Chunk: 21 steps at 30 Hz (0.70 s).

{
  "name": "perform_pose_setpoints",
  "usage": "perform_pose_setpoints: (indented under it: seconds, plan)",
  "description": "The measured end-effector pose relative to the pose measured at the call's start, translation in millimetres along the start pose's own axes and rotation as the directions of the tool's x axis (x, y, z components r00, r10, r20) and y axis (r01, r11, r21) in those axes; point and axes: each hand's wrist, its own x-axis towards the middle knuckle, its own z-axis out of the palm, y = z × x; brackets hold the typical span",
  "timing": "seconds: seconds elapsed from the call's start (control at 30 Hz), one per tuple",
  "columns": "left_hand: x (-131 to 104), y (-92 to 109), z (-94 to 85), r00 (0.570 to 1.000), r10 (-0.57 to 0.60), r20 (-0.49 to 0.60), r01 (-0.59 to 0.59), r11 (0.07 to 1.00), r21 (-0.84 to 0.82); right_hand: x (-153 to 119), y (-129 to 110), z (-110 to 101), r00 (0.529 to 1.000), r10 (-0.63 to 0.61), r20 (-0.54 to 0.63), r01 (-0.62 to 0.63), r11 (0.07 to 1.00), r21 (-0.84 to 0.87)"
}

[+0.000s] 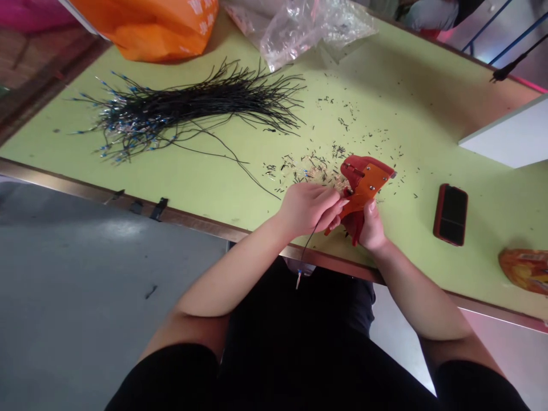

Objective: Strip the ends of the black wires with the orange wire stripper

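Head view: black wire (307,244) pinched beside the red and orange hand tool (369,181)

The wire runs up to my fingers near the tool's head, its tip hidden there, while the blue-collared end hangs past the table's near edge (205,224), out of the way, I'd judge. My left hand (306,208) has thumb and fingers together on it, gripping close up, probably because so thin a strand bends easily. My right hand (372,228) is wrapped round the handles, likely to steady the tool; how far they are squeezed I cannot tell. Dark scraps (338,151) lie scattered around the tool. Beyond, the wire bundle (205,100) has its blue ends gathered leftward and plain ends towards the right, perhaps for easy picking. Rightward, the phone (451,214) lies well apart from my hands
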Motion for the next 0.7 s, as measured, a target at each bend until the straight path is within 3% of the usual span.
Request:
perform_pose_setpoints:
  seconds: [0.17,0.7]
  plan:
    - [0.7,-0.6,-0.5,1.000,0.022,-0.007,-0.022,0.998,0.061,-0.9,-2.3,0.2,0.998,-0.049,0.049,0.048,0.999,0.021]
    - [3.5,3.3,-3.0,1.000,0.012,0.021,-0.012,0.999,0.039,-3.2,-7.9,2.0,1.000,0.006,-0.015,-0.007,0.998,-0.069]
